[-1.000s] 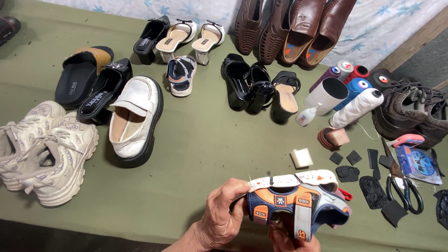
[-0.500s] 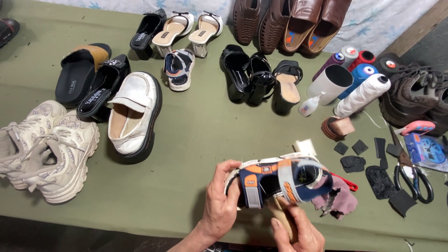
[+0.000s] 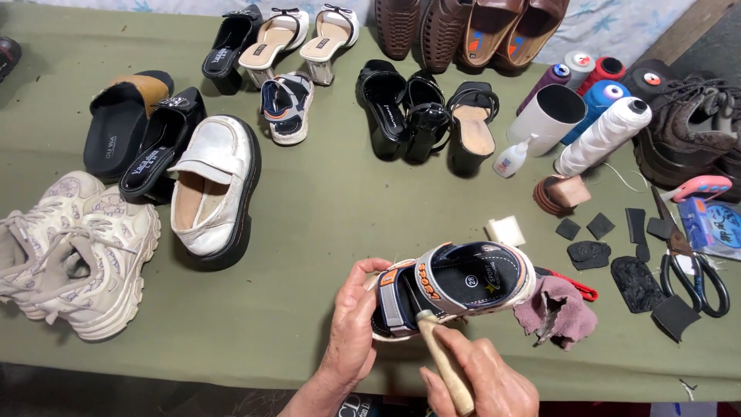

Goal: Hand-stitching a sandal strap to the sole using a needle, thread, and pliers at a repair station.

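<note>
Above green table point(image 3: 309, 232): left hand point(image 3: 351, 328) grips child's sandal point(image 3: 451, 289); right hand point(image 3: 478, 382) clasps wooden-handled tool point(image 3: 446, 363), tip possibly touching strap.

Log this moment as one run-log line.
left hand: holds small navy-orange strapped sandal | right hand: presses pale wooden-handled tool against sandal | pink rag: beside sandal

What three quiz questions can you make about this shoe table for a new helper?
1. True or false: the left hand holds the sandal.
2. What does the right hand hold? A) scissors B) a wooden stick C) a thread cone
3. What lies just right of the sandal on the table?

Key:
1. True.
2. B: the stick has its tip at the sandal's side; the scissors lie apart at far right.
3. A pink cloth.
</note>
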